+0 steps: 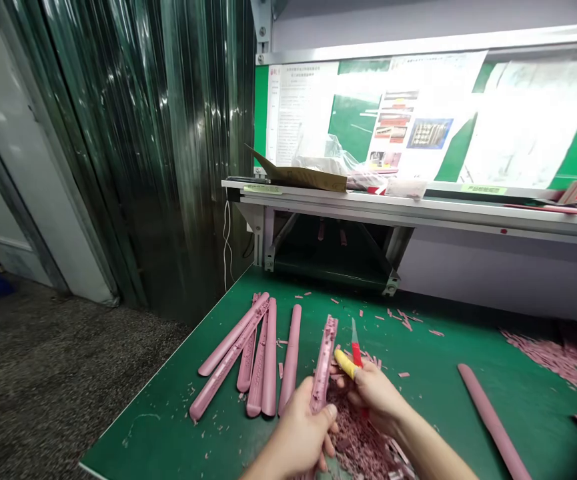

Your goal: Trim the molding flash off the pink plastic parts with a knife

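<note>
My left hand (301,427) is wrapped round the lower part of a long pink plastic shell (325,353), its hollow, ribbed inside facing up. In my right hand (381,397) is a small knife (357,352) with a red handle, its blade pointing up and away. A yellow finger cover (345,363) sits on a finger of that hand, close beside the shell's edge. Beneath both hands lies a heap of small pink scraps (361,437), partly hidden by them.
Several pink shells (269,360) lie on the left of the green table (168,420). Another pink shell (493,417) lies at right, before a pile of thin pink strips (548,357). A shelf (443,210) at the back carries cardboard (308,179) and plastic bags.
</note>
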